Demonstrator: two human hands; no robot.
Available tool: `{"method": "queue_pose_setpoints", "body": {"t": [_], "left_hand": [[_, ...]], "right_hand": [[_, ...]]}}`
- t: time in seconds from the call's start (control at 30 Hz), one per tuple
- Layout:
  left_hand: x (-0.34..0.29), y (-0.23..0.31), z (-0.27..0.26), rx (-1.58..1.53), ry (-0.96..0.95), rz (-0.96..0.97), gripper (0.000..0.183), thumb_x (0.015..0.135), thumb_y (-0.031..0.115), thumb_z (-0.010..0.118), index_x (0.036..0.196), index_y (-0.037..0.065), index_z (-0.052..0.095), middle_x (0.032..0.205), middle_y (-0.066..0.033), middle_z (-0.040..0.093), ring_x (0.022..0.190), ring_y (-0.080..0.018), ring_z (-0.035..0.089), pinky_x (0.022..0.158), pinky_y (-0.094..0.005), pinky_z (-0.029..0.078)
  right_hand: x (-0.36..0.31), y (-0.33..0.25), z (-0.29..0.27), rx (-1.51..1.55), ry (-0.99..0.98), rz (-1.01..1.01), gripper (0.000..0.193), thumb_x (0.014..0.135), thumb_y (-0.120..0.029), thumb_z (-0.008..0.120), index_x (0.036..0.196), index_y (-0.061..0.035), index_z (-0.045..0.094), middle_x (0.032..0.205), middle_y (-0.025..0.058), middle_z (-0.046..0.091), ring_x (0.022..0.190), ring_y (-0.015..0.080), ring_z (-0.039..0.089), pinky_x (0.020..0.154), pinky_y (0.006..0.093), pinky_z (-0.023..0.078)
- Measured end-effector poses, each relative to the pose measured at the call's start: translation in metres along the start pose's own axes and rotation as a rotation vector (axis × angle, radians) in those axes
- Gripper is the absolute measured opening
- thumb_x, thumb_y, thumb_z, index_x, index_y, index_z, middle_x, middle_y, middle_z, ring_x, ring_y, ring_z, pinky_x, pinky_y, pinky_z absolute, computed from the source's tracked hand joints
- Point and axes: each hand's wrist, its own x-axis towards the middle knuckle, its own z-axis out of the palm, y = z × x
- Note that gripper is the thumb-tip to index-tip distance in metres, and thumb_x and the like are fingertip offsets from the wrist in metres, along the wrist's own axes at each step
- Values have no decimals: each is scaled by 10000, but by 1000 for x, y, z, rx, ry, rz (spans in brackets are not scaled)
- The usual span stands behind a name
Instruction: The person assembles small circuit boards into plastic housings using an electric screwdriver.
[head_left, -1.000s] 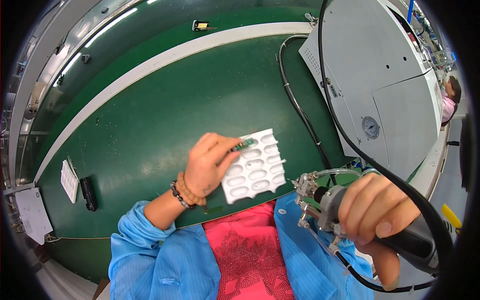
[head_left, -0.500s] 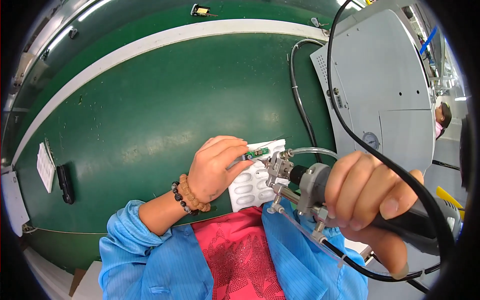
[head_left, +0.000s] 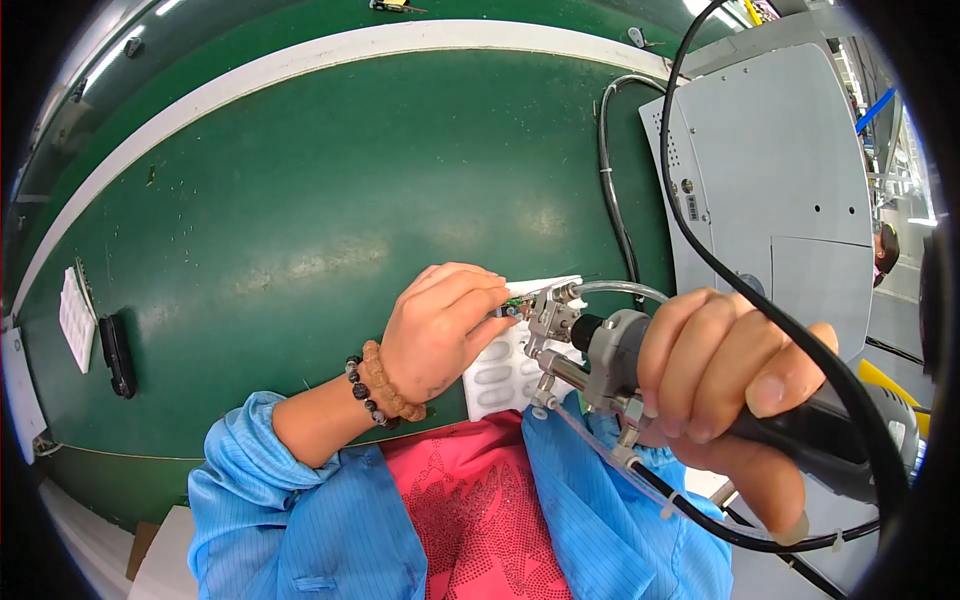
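My left hand (head_left: pixel 435 325) pinches a small green circuit board (head_left: pixel 516 304) by its left end, over a white molded tray (head_left: pixel 492 402) with oval hollows. In my right hand (head_left: pixel 725 380) is a grey and black powered screwdriver (head_left: pixel 835 437), fingers wrapped round its body. Its metal nose (head_left: pixel 552 318), fitted with air tubes, points left and meets or nearly meets the board's right end; contact cannot be made out. The nose hides part of the board and tray. Fingertips of my left hand cover the board's other end.
A grey metal cabinet (head_left: pixel 770 180) stands at the right of the green table (head_left: pixel 330 180). A black cable (head_left: pixel 690 210) loops down in front of it to the screwdriver. A black hose (head_left: pixel 612 185) runs along the table. Far left lie a white tray (head_left: pixel 77 322) and a black case-like object (head_left: pixel 117 357).
The screwdriver's nose has come left against or close to the circuit board, now covering more of it. My left hand keeps its pinch. The whole view has shifted slightly.
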Motion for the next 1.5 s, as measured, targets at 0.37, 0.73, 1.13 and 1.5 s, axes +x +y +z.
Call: {"method": "queue_pose_setpoints", "body": {"t": [0.37, 0.73, 1.13, 1.5], "left_hand": [[-5, -1, -7, -13, 6, 21, 335, 612, 16, 792, 925, 12, 671, 943, -111, 682, 900, -280, 656, 782, -367, 527], [5, 10, -25, -31, 4, -10, 297, 634, 45, 807, 896, 11, 671, 913, -126, 683, 865, -282, 659, 767, -360, 528], [36, 25, -79, -1, -14, -169, 233, 755, 148, 786, 919, 10, 695, 869, -141, 674, 781, -287, 646, 712, -359, 525], [173, -137, -246, 1115, 326, -90, 300, 866, 248, 662, 1097, 58, 657, 1135, -154, 648, 1066, -331, 591, 929, -412, 475]], "right_hand": [[13, 1, 10, 30, -150, 120, 537, 782, -466, 754, 1015, -71, 473, 640, -16, 523, 492, 98, 532, 456, 238, 434], [33, -25, 19, -41, -43, 132, 510, 784, -450, 749, 986, -71, 474, 613, -15, 516, 477, 100, 519, 447, 228, 437], [-7, -95, -12, 59, -77, 12, 539, 827, -505, 702, 954, -29, 483, 800, 72, 526, 662, 185, 526, 591, 317, 453], [-17, -73, -2, 69, 155, -47, 453, 754, -321, 825, 861, -48, 480, 566, 47, 564, 433, 122, 552, 418, 231, 496]]}}
